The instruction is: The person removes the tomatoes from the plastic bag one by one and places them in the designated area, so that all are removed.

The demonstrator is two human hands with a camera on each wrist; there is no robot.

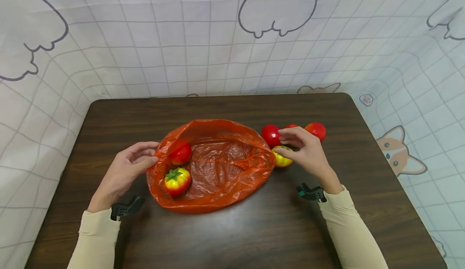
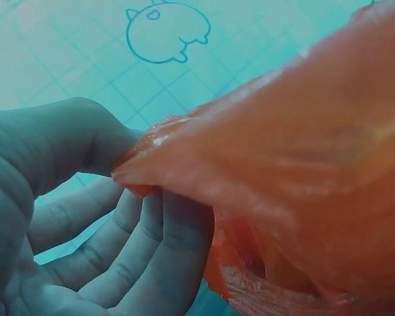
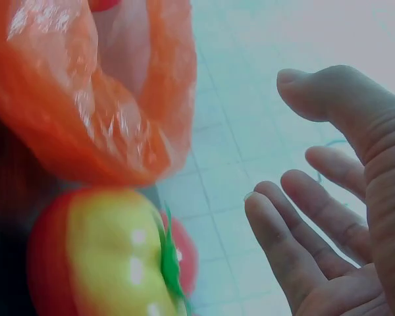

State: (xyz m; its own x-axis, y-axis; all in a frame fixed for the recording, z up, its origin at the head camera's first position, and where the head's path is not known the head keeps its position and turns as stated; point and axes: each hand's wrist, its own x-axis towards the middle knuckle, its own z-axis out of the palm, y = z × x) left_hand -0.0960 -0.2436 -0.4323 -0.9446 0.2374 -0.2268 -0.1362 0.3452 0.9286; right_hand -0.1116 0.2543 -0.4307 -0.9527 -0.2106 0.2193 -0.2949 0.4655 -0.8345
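two tomatoes (image 1: 177, 168) bagged; left hand (image 1: 125, 168) pinches the bag (image 1: 225, 168) rim at 9 o'clock, right hand (image 1: 303, 150) loose-fingered over the yellow tomato (image 1: 281, 160), apparently next to grasp.

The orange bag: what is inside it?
Two tomatoes lie inside the bag near its left edge: a red tomato and a yellow-red tomato with a green stalk. The red one is partly hidden by the bag's rim. The rest shows only crumpled plastic.
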